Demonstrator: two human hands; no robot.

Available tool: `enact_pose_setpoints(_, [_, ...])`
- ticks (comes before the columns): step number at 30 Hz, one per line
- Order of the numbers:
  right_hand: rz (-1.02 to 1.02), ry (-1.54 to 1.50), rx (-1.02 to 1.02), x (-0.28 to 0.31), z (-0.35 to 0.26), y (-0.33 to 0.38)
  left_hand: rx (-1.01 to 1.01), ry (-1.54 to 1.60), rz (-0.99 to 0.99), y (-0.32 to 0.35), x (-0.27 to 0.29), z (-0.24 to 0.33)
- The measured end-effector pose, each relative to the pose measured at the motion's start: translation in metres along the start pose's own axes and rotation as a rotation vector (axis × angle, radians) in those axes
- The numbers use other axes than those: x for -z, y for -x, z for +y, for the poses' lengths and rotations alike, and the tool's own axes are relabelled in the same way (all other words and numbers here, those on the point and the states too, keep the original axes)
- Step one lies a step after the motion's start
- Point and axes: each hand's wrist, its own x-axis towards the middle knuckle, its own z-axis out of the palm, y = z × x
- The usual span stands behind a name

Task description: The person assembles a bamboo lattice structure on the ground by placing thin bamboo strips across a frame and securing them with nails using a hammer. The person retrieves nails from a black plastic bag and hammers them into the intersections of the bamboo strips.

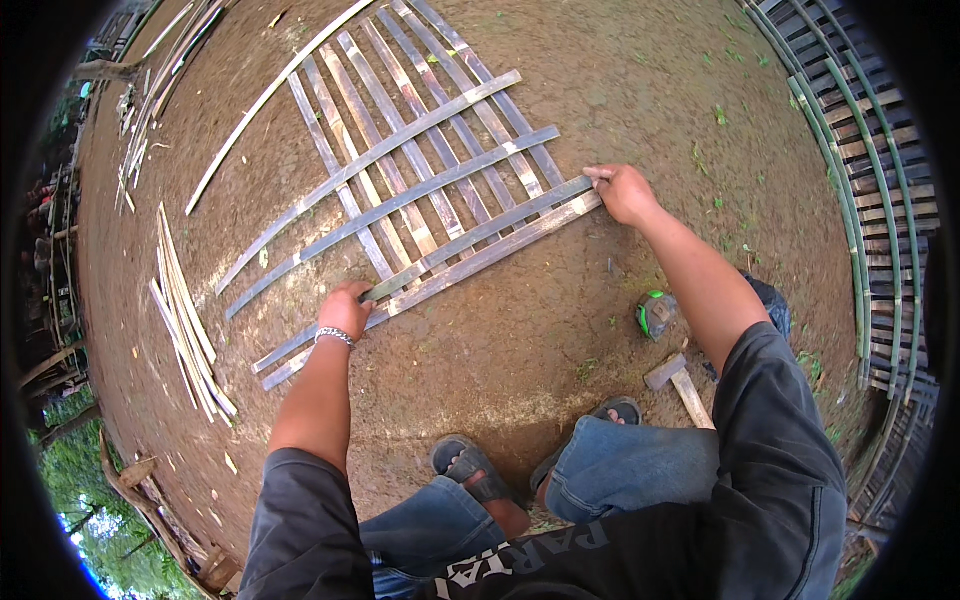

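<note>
bamboo-like, grey and flat, 1 long strip [482, 235] lies across a lattice of narrow brown-grey slats [400, 203] on bare brown soil [520, 350]; the left hand [345, 312] pinches it partway along, the right hand [622, 195] pinches its right end.

Slats [350, 102] blotchy: dark brown, tan, near-black patches; crosswise strips [387, 208] dull grey to blue-grey. Loose strips [187, 335] pale cream, soil [520, 330] brown. Shirt [650, 550] faded black — white and grey lettering on it — jeans [640, 465] washed blue, sandals [488, 487] blackish, bracelet [334, 335] silver, hammer handle [692, 398] pale tan.
</note>
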Motion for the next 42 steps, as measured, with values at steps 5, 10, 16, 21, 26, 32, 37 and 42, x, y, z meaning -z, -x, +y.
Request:
enact_pose_setpoints(5, [-0.008,-0.003,0.001,0.001,0.000,0.001,0.021,0.036,-0.075,-0.004,0.002,0.001])
enact_pose_setpoints(10, [-0.015,0.012,0.012,0.002,-0.002,0.003,-0.055,0.008,-0.058,-0.002,-0.001,-0.008])
enact_pose_setpoints(16, [-0.010,0.019,0.018,0.000,0.002,0.005,-0.077,-0.024,-0.067,0.000,0.000,-0.005])
enact_pose_setpoints(21, [-0.024,0.038,-0.003,0.002,-0.004,0.007,-0.055,-0.035,-0.125,0.000,-0.004,-0.012])
enact_pose_setpoints(26, [-0.028,0.014,-0.038,-0.001,-0.006,0.006,-0.033,-0.056,-0.127,0.005,-0.002,-0.009])
enact_pose_setpoints(32, [-0.004,-0.008,-0.004,0.002,-0.005,0.013,-0.020,-0.035,-0.086,0.005,0.000,0.000])
enact_pose_setpoints(37, [-0.015,0.059,-0.011,0.004,-0.011,0.013,0.019,-0.025,-0.110,0.006,-0.002,-0.003])
enact_pose_setpoints(42, [-0.007,0.022,0.024,0.003,-0.003,0.013,0.046,-0.008,-0.091,0.006,-0.002,0.003])
